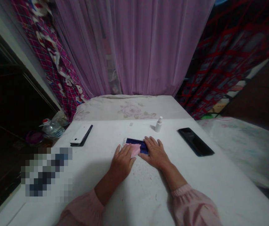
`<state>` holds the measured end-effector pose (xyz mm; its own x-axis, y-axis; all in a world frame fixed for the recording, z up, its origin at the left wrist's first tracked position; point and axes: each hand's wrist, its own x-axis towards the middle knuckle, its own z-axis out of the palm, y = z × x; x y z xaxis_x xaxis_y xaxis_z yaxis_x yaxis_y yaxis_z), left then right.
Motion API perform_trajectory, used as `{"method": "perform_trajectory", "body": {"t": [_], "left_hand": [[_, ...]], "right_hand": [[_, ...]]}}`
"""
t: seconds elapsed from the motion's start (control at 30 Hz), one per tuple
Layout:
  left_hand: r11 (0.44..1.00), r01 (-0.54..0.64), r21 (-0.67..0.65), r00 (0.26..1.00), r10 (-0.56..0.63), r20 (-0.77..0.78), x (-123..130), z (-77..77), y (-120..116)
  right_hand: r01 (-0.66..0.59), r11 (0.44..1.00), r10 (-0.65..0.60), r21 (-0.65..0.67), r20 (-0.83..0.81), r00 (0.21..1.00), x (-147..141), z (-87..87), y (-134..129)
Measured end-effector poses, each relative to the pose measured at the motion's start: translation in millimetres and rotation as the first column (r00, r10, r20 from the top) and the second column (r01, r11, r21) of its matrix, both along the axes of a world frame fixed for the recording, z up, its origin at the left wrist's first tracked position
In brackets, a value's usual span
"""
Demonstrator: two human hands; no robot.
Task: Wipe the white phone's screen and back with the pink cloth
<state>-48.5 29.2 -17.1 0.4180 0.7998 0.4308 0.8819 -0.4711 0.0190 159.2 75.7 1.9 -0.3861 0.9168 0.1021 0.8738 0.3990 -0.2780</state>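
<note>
A person's two bare hands meet over a smartphone [143, 147] with a dark blue screen, lying flat on a white-covered table [146, 194]. The left hand [122, 160] lies over a pink cloth [135, 149] on the screen, fingers close together and gently bent; whether they pinch the cloth or only press it, I cannot tell. The right hand [156, 153] is part-open across the phone's right end, thumb at the near edge, fingers at the far one, seemingly to keep it from sliding under the cloth. Just beyond the right hand stands a white spray bottle [158, 125], probably within easy reach by design. Well right of the grip lies a glossy black phone [195, 142]; well left, a white phone [79, 134] rests on a dark one [87, 137], apparently set aside to leave working room.
</note>
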Motion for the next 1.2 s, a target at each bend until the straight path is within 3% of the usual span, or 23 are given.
{"method": "perform_trajectory", "body": {"t": [0.23,0.57,0.87,1.2], "left_hand": [[0.997,-0.079,-0.02,0.997,0.079,-0.003,9.6,1.0,39.7],[1.0,-0.019,0.001,1.0,0.019,-0.001,-3.1,2.5,-5.6],[0.997,-0.032,0.067,0.999,0.032,0.013,2.5,-4.0,24.1],[0.996,-0.019,0.091,0.999,0.017,0.031,-7.5,-6.2,12.1]], "right_hand": [[-0.008,1.0,0.008,0.024,-0.014,1.0,0.6,-1.7,0.1],[-0.007,1.0,0.007,-0.001,0.0,1.0,0.3,2.1,-0.9],[-0.043,0.999,0.043,0.006,-0.016,0.999,2.6,1.3,-0.2],[-0.036,0.999,0.036,-0.003,-0.013,0.999,15.1,-0.4,1.4]]}}
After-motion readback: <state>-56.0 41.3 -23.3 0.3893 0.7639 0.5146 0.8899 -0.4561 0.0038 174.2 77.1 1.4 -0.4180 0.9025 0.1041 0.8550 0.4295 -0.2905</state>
